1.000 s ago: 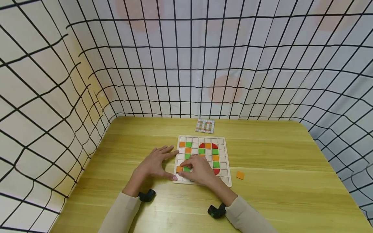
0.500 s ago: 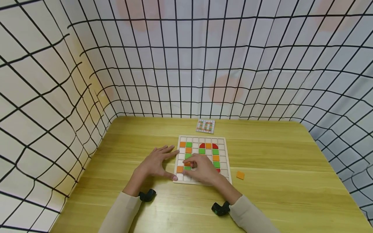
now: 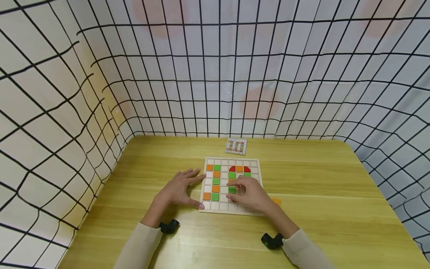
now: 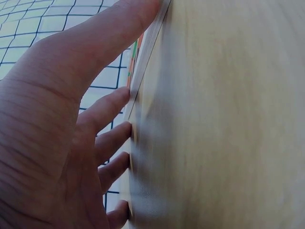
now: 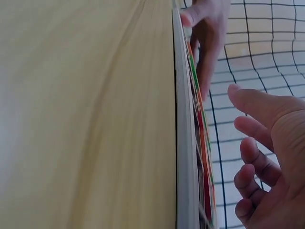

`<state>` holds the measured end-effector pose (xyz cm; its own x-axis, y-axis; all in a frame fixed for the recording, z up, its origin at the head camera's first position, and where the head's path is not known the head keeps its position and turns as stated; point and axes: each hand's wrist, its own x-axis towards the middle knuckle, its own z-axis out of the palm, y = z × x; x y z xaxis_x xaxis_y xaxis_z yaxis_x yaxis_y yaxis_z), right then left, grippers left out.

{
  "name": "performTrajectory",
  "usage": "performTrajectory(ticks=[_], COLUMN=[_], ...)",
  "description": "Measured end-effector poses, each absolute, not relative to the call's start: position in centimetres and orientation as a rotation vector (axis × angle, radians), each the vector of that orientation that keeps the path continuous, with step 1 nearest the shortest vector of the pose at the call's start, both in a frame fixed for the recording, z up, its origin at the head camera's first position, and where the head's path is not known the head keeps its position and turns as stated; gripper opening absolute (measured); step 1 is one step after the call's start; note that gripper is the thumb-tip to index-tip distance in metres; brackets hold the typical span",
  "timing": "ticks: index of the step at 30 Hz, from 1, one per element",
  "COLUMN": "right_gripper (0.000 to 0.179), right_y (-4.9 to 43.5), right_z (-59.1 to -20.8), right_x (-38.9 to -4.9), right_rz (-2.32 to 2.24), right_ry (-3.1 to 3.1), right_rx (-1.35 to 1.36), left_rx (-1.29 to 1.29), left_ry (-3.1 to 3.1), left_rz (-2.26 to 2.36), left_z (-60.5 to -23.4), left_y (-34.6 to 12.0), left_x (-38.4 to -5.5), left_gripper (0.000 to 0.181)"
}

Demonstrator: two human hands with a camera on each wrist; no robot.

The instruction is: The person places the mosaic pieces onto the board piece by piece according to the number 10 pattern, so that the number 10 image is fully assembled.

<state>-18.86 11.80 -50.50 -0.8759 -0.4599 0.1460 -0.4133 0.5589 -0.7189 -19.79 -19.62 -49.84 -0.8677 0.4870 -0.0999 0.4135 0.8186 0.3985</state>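
A wooden grid board (image 3: 210, 205) lies mid-table with square and curved pieces set in its cells. Orange and green tiles, such as a green tile (image 3: 215, 197), form a column at its left. Red rounded pieces (image 3: 232, 169) flank an orange tile near the top right. My left hand (image 3: 179, 188) is spread, thumb and index finger touching the board's left edge. Over the board's right part hovers my right hand (image 3: 252, 192), fingers loosely bent. In the right wrist view nothing sits between thumb and fingers. That hand hides several cells beneath it.
A loose orange tile (image 3: 277, 201) lies right of the board, partly behind the right wrist. A small printed pattern card (image 3: 236, 146) rests beyond the board. Black-gridded white walls (image 3: 228, 89) rise at the table's back and sides.
My right hand has moved right, away from the lower-left cells, uncovering an orange tile and a green tile there. The left hand stays at the board's edge.
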Motion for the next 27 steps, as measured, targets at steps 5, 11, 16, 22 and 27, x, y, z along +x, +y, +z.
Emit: performTrajectory(ticks=[5, 11, 16, 22, 27], right_gripper=[0.035, 0.038, 0.042, 0.046, 0.050], right_y=[14.1, 16.8, 19.1, 21.5, 23.3], right_z=[-50.5, -50.1, -50.1, -50.8, -51.5], right_x=[-18.7, -18.4, -18.2, -17.9, -17.5], right_rz=[-1.206, -1.193, -1.215, -1.154, -1.111], right_ry=[2.766, 2.805, 2.797, 2.872, 2.917], right_rx=[-0.725, -0.658, -0.555, -0.527, -0.516], left_rx=[0.703, 0.689, 0.696, 0.699, 0.703], left_ry=[2.808, 2.795, 2.801, 2.804, 2.803], left_rz=[0.558, 0.563, 0.554, 0.562, 0.559], left_z=[-49.9, -49.8, -50.1, -50.0, -50.1], left_y=[-19.5, -19.5, -19.6, -19.6, -19.6], left_x=[-19.8, -19.7, -19.7, -19.8, -19.8], left_gripper=[0.115, 0.114, 0.114, 0.115, 0.115])
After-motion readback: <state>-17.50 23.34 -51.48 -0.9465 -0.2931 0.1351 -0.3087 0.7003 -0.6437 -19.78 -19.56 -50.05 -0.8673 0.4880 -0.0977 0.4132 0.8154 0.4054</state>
